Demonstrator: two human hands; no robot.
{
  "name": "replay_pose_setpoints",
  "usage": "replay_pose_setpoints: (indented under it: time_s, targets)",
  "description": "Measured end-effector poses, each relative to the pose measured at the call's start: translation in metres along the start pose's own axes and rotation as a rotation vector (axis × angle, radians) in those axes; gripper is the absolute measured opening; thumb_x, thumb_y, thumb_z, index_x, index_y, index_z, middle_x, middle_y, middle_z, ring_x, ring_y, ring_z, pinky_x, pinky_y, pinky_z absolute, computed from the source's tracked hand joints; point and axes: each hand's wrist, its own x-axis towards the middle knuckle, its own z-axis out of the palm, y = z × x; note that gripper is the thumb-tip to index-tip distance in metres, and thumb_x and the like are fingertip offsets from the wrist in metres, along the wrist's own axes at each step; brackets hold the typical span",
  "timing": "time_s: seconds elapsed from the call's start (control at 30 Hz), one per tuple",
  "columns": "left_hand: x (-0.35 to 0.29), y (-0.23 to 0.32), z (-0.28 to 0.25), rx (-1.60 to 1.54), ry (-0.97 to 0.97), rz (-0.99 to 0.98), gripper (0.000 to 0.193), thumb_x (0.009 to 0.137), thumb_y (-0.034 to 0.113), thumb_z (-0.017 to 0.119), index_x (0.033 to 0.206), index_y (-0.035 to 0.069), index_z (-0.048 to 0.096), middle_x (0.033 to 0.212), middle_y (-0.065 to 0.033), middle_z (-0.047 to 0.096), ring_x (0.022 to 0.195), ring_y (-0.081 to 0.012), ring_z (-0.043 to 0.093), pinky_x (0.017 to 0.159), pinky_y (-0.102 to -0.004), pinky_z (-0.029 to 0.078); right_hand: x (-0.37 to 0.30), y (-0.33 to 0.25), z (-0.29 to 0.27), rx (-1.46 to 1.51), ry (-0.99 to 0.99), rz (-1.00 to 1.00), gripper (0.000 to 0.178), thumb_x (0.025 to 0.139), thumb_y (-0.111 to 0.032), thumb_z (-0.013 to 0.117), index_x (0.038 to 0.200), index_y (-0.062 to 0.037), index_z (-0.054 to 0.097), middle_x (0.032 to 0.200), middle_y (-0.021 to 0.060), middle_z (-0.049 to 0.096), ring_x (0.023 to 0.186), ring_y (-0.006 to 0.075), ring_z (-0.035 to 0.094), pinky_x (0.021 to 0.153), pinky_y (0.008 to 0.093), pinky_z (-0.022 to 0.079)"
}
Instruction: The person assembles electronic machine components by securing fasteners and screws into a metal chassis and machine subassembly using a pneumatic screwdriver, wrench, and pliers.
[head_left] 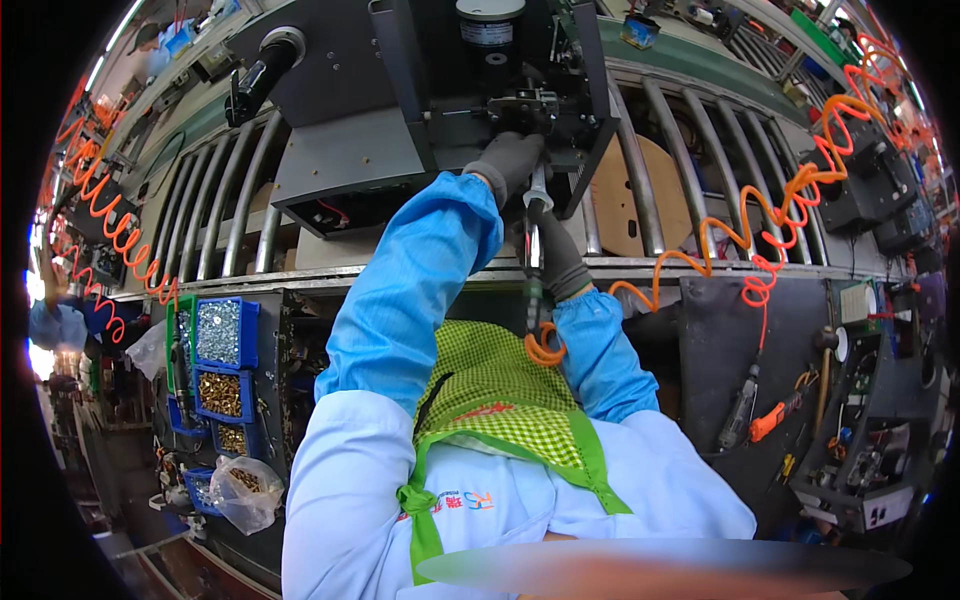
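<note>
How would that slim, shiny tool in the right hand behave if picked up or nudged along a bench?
The tool may be heavy for its size, since its body looks metallic. It would probably roll, being slim and rounded, though the coiled orange hose by its lower end might tug it back.

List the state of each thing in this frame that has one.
Machine: open, inner parts exposed
Driver: held, pointed into the machine
Left hand: gloved, reaching into the machine
Right hand: gloved, closed around the driver
Top blue bin: holding silvery fasteners
Plastic bag: partly filled
Orange-handled tool: lying unheld
</note>
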Motion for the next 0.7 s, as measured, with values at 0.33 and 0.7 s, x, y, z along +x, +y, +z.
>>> replay_pose_setpoints:
  time_s: [0.33, 0.7]
  targets:
    - [0.001, -0.024, -0.011, -0.134, 0.026, 0.281, 0.027, 0.088, 0.024, 0.054, 0.092, 0.0, 0.065, 0.086, -0.013, 0.066, 0.074, -0.0232, 0.063, 0.066, -0.0324, 0.049, -0.14, -0.017, -0.004, -0.71, -0.101, -0.037, 0.045, 0.087, -0.048, 0.052, 0.087, -0.0034, 0.058, 0.066, 0.0031, 0.05, 0.061, 0.011, 0.048, 0.061, 0.0282, 0.043]
    - [-0.029, -0.046, 0.021, -0.031, -0.142, 0.384, 0.032, 0.086, 0.028, 0.055, 0.1, 0.0, 0.062, 0.084, -0.0088, 0.062, 0.071, -0.018, 0.057, 0.065, -0.032, 0.044, -0.399, -0.167, -0.092, -1.397, 0.895, -0.728, 0.067, 0.073, -0.016, 0.069, 0.131, 0.0026, 0.042, 0.12, 0.014, 0.054, 0.109, 0.0216, 0.053, 0.092, 0.034, 0.043]
